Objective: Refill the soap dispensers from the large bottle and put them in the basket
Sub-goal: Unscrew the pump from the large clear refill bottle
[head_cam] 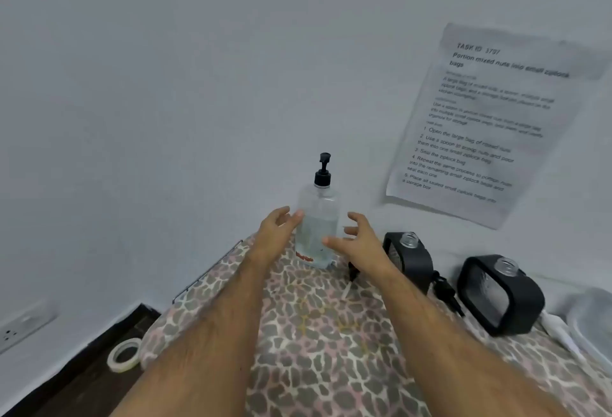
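— Where's the large bottle (pixel 318 224)?
— Upright by the wall, between your hands.
— Grip?
— Your left hand (pixel 276 229) and right hand (pixel 359 238) flank it, fingers spread, holding nothing.

Hidden or unclear: clear tub (pixel 592 324) cut off by the right edge; wall socket (pixel 20 327) cut by the left edge; sheet (pixel 477 125) small print blurred, its upper right corner cropped; black pump (pixel 353 271) partly behind the right hand (pixel 359 239); bottle (pixel 319 218) label smeared, unreadable.
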